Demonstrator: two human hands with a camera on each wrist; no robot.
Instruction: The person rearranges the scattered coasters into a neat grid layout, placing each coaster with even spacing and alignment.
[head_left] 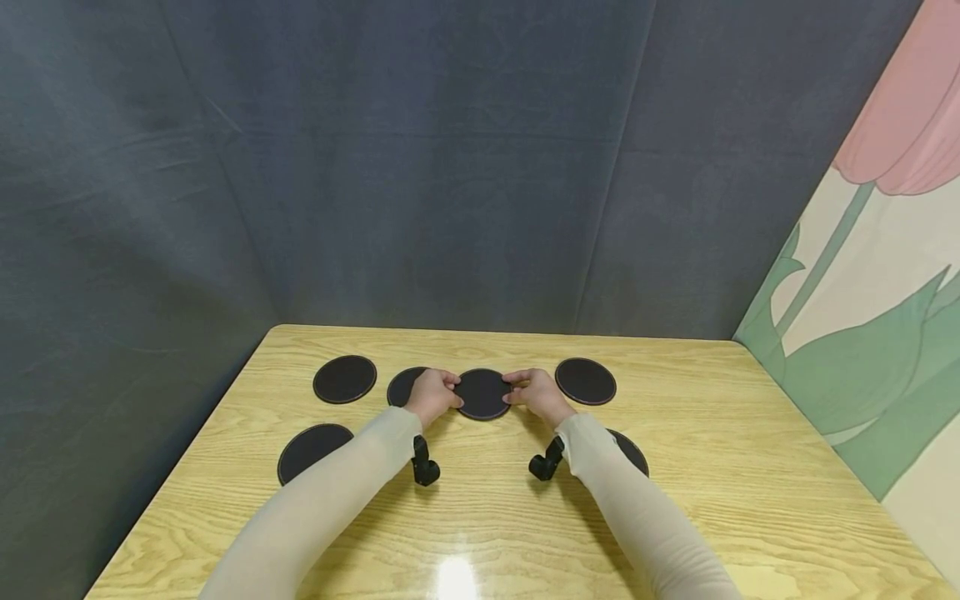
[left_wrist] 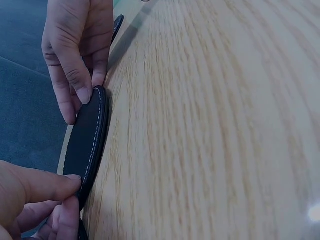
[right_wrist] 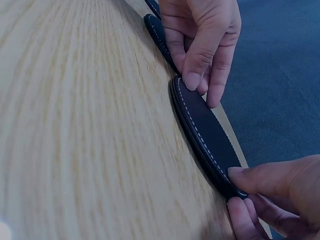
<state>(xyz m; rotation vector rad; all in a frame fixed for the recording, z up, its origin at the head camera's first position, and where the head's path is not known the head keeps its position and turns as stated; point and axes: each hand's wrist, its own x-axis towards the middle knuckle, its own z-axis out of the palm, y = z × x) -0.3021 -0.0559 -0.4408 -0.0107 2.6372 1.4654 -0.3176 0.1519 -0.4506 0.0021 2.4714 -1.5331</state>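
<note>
A round black coaster (head_left: 483, 394) with pale stitching round its rim lies toward the back middle of the table. My left hand (head_left: 433, 396) pinches its left edge, thumb on top and fingertips at the side. On the opposite edge my right hand (head_left: 536, 393) pinches it the same way. In the right wrist view the coaster (right_wrist: 210, 132) has a thick, layered-looking edge, with the right thumb pressed on its top. Another black coaster (head_left: 403, 385) sits just left of it, partly covered by my left hand.
More black coasters lie around on the wooden table (head_left: 480, 500): back left (head_left: 345, 379), front left (head_left: 309, 448), back right (head_left: 586, 381) and one partly behind the right sleeve (head_left: 632, 450). A dark curtain (head_left: 450, 167) hangs behind the table; a flower-painted wall (head_left: 862, 333) stands at right.
</note>
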